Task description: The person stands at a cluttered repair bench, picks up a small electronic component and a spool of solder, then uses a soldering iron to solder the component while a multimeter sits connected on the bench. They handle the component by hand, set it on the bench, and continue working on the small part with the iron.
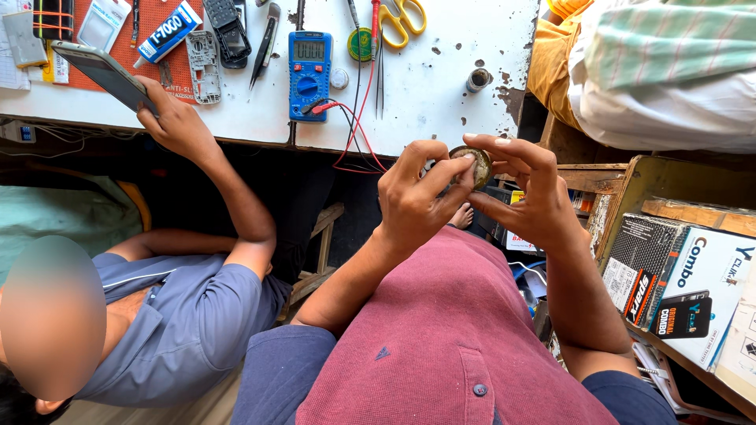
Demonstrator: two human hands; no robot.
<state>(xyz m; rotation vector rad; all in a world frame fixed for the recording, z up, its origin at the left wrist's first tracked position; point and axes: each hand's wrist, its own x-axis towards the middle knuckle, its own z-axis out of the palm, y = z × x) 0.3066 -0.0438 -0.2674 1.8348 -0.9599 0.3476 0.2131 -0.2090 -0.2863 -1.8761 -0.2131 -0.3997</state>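
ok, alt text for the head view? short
Seen from above, a person's left hand and right hand pinch a small round disc between fingertips below a white workbench. On the bench lie a blue multimeter and yellow-handled scissors; a co-worker's hand at left holds a phone.

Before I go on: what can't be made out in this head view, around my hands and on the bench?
- Small round object: mostly covered by the left hand and right hand; only a dull rim shows, so its kind is unclear.
- Blue multimeter: display too small to read.
- Yellow scissors: cut off by the top edge.
- Phone in the co-worker's hand: tilted away, screen unreadable.
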